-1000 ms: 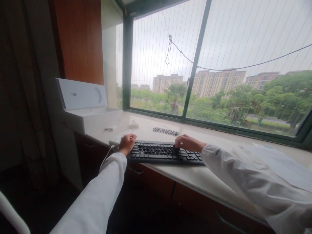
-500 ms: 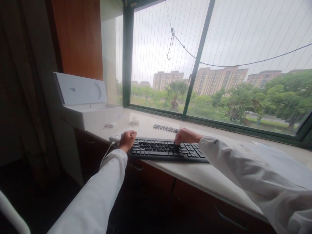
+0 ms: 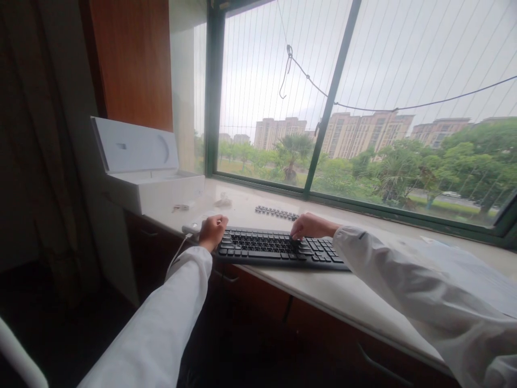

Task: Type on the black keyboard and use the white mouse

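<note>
A black keyboard (image 3: 258,254) lies along the front edge of the white counter. In its middle letter area, keycaps are off and dark sockets show. My left hand (image 3: 213,231) is closed at the keyboard's left end; what its curled fingers hold, if anything, is hidden. Over the part just left of the number pad, my right hand (image 3: 312,224) points down with its fingertips pinched together against the keys. Anything between those fingertips is too small to make out. Behind the keyboard, loose dark keycaps (image 3: 277,212) stand lined up in rows.
An open white box (image 3: 169,193) with its lid raised stands at the left end of the counter (image 3: 242,200). Small items (image 3: 181,207) and a crumpled clear wrapper (image 3: 223,200) lie near it. Papers (image 3: 464,264) rest at the right. A window with green frames rises behind.
The camera view has shifted very slightly. Both hands keep nearly the same places at the keyboard.
</note>
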